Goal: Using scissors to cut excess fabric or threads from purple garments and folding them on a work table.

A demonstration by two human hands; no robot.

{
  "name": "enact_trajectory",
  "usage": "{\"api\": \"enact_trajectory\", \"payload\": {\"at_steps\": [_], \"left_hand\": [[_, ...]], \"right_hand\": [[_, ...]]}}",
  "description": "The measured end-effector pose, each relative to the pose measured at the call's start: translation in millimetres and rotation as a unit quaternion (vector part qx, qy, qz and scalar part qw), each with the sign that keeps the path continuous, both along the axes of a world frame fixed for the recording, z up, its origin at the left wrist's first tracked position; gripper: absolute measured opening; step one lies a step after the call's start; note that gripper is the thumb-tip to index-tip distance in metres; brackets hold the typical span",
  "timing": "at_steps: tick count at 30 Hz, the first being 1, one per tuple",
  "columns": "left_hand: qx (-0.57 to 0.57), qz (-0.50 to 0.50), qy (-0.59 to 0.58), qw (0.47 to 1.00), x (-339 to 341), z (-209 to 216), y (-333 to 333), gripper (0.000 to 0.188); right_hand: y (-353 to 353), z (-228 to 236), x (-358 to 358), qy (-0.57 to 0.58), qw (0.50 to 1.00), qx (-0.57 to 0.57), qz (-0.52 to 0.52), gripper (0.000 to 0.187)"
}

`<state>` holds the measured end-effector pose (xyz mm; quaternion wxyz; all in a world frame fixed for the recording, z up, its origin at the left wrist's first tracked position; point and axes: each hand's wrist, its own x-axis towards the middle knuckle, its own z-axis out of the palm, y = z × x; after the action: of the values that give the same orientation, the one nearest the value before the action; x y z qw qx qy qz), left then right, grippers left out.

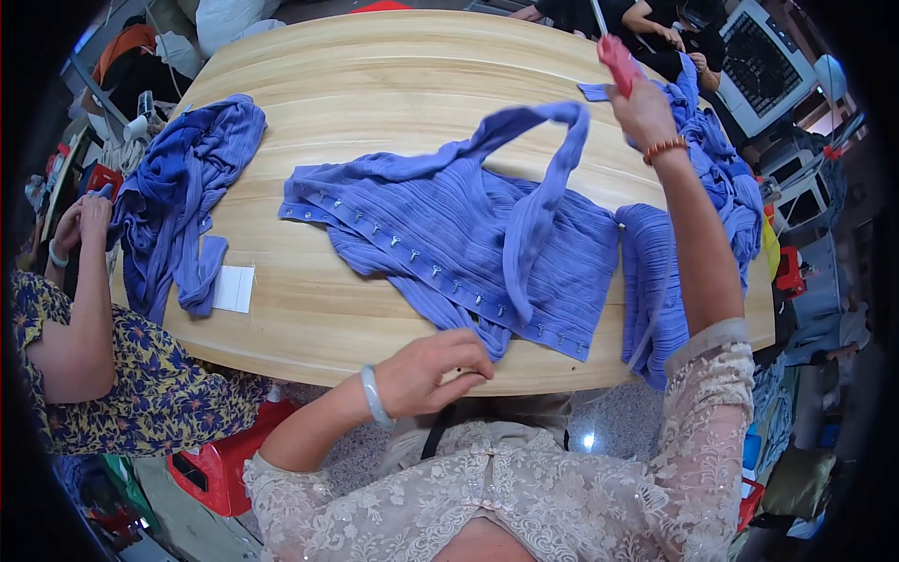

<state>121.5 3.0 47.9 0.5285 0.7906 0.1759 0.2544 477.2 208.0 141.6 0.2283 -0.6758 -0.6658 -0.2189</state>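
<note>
Blue knitwear [440, 206] is lying mid-table, fasteners [436, 272] already lining its edge; a left heap [192, 178] is seemingly waiting. My right hand [646, 114] is grasping a pink tool [618, 62]; my left hand [433, 375] is curling loosely, any hold unclear.

Bright, even light, seemingly from above. Table [393, 98] well exposed; soft, faint shadows around blue-violet knit garment [440, 220]. Hard white glare spot on speckled floor [613, 421]. Raised fabric loop [559, 164] slightly motion-smeared; metal fasteners [436, 271] fairly crisp. Fisheye bows table edges; side clutter stretched, soft, fading into black corners.
</note>
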Motion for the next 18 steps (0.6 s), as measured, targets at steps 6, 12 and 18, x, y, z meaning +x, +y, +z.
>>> {"api": "enact_trajectory", "payload": {"at_steps": [6,12,18], "left_hand": [[0.204,0.155,0.097,0.962,-12,-33,22,0.025],[0.325,0.287,0.281,0.856,-39,-64,60,0.047],[0.289,0.28,0.286,0.87,-39,-57,25,0.052]], "right_hand": [[-102,-51,-62,0.289,0.852,-0.427,0.091,0.044],[-146,-107,-104,0.159,0.884,-0.416,0.145,0.041],[-116,-110,-75,0.14,0.919,-0.362,0.064,0.024]]}}
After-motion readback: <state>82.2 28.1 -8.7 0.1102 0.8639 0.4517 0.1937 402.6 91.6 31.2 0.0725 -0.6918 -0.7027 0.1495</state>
